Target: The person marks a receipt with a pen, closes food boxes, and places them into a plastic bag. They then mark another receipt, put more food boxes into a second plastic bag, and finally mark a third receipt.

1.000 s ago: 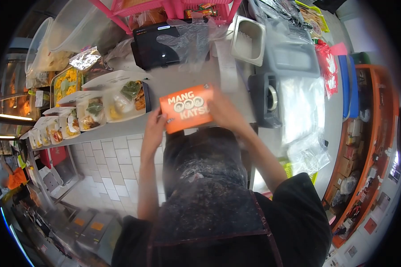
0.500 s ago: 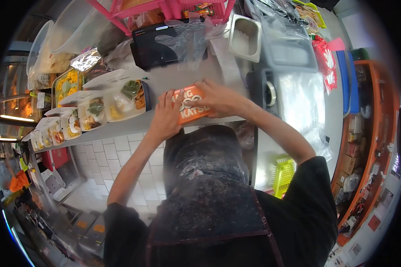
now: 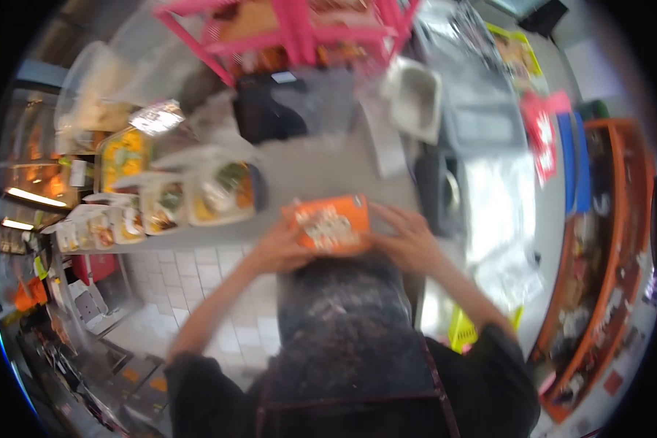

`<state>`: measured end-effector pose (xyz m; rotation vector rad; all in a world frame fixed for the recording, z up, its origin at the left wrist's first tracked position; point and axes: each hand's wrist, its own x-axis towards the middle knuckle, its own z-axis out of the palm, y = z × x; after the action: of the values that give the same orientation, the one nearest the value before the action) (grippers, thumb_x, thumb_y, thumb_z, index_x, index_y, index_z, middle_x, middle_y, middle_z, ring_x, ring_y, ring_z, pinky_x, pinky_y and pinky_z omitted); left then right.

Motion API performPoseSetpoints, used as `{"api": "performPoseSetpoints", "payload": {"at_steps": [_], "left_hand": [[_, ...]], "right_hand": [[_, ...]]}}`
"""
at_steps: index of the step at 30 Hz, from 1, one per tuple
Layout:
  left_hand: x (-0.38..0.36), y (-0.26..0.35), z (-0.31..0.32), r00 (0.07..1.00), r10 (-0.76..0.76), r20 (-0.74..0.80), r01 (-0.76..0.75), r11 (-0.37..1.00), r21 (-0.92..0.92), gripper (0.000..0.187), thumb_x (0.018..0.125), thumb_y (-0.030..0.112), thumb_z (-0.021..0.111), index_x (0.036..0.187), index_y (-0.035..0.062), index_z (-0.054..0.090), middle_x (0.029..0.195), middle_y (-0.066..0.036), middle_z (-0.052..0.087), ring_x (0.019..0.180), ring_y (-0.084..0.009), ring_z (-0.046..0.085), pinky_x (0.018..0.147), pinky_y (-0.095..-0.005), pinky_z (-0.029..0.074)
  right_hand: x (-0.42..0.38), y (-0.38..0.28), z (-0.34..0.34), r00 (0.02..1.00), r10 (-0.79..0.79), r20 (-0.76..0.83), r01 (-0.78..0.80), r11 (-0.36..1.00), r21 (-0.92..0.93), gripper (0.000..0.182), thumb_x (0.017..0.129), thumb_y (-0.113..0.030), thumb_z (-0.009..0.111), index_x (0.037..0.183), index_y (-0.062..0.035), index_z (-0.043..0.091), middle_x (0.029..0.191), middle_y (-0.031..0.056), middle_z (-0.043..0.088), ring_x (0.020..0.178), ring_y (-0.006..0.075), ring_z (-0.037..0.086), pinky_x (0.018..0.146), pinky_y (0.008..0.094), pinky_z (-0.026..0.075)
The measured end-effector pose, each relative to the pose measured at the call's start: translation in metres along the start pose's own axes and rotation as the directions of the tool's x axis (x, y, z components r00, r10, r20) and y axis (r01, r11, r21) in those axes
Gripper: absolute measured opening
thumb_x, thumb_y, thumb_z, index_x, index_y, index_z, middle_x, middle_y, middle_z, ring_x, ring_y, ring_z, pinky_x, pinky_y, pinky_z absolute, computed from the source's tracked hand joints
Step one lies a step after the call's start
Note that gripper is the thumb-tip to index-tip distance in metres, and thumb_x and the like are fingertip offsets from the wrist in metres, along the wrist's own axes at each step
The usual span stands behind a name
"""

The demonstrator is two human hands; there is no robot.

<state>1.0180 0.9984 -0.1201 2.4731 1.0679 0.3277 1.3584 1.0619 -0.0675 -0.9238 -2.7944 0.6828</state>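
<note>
An orange takeaway box [image 3: 332,225] with pale lettering on its lid is between my two hands at the near edge of the counter. My left hand [image 3: 282,247] grips its left side, thumb near the lid's edge. On the opposite side, my right hand [image 3: 403,237] holds the right end, fingers along the edge. The lid looks closed, though motion blurs the print. To the left stands a row of open food boxes [image 3: 223,197] filled with rice, greens and browned pieces.
A dark tablet-like device [image 3: 270,109] lies under clear plastic at the back, below a pink rack [image 3: 292,44]. A metal pan [image 3: 414,102] and clear plastic packaging [image 3: 500,201] are on the right. A tray of yellow food [image 3: 123,155] sits behind the row. Orange shelving [image 3: 613,255] stands far right.
My hands have shifted from on top of the orange box to its two sides. The lid lettering is now less covered. The whole view has tilted, so the counter appears lower.
</note>
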Motion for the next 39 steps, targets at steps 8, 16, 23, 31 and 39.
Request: {"api": "performPoseSetpoints", "payload": {"at_steps": [8,16,23,31,39], "left_hand": [[0.025,0.043,0.012,0.858,-0.382,-0.343,0.278,0.907,-0.317,0.018,0.067,0.03,0.085,0.084,0.0245,0.079,0.14,0.003,0.052,0.142,-0.0435,0.025,0.11,-0.0558,0.035],[0.033,0.051,0.007,0.829,-0.454,-0.328,0.331,0.869,-0.367,0.018,0.065,0.026,0.087,0.08,0.0221,0.079,0.137,0.0,0.055,0.142,-0.0439,0.024,0.115,-0.0536,0.029],[0.038,0.054,0.008,0.797,-0.494,-0.348,0.399,0.863,-0.31,0.017,0.066,0.032,0.087,0.078,0.0247,0.078,0.139,0.003,0.053,0.143,-0.038,0.024,0.105,-0.0518,0.031],[0.038,0.051,0.019,0.749,-0.543,-0.378,0.403,0.828,-0.391,0.018,0.064,0.033,0.088,0.078,0.0272,0.078,0.139,0.003,0.054,0.143,-0.0375,0.023,0.112,-0.0553,0.022],[0.045,0.051,0.016,0.735,-0.544,-0.405,0.436,0.836,-0.334,0.022,0.06,0.034,0.09,0.074,0.0243,0.077,0.133,0.002,0.059,0.138,-0.0352,0.031,0.109,-0.0517,0.026]], "right_hand": [[-0.077,0.063,-0.031,0.448,0.893,0.043,-0.719,0.331,0.611,0.033,0.091,-0.032,0.068,0.091,0.0009,0.067,0.074,0.0118,0.062,0.071,0.0212,0.059,0.067,0.0365,0.046],[-0.107,0.034,-0.013,0.388,0.912,-0.13,-0.335,0.271,0.902,0.029,0.094,-0.024,0.065,0.08,0.0015,0.063,0.088,0.0038,0.058,0.079,0.0128,0.059,0.077,0.0278,0.052],[-0.118,0.034,-0.023,0.433,0.901,-0.022,-0.72,0.36,0.594,0.027,0.095,-0.023,0.064,0.08,0.0,0.061,0.086,0.0017,0.059,0.081,0.011,0.057,0.075,0.0252,0.047],[-0.127,0.044,0.0,0.476,0.88,-0.015,-0.646,0.361,0.672,0.019,0.089,-0.013,0.062,0.081,0.0036,0.065,0.076,0.0126,0.064,0.068,0.0209,0.063,0.067,0.0318,0.049],[-0.041,-0.024,-0.045,0.508,0.797,0.327,-0.752,0.224,0.62,0.029,0.091,-0.028,0.066,0.085,0.0005,0.071,0.064,0.0045,0.063,0.048,0.0114,0.057,0.048,0.0266,0.044]]}}
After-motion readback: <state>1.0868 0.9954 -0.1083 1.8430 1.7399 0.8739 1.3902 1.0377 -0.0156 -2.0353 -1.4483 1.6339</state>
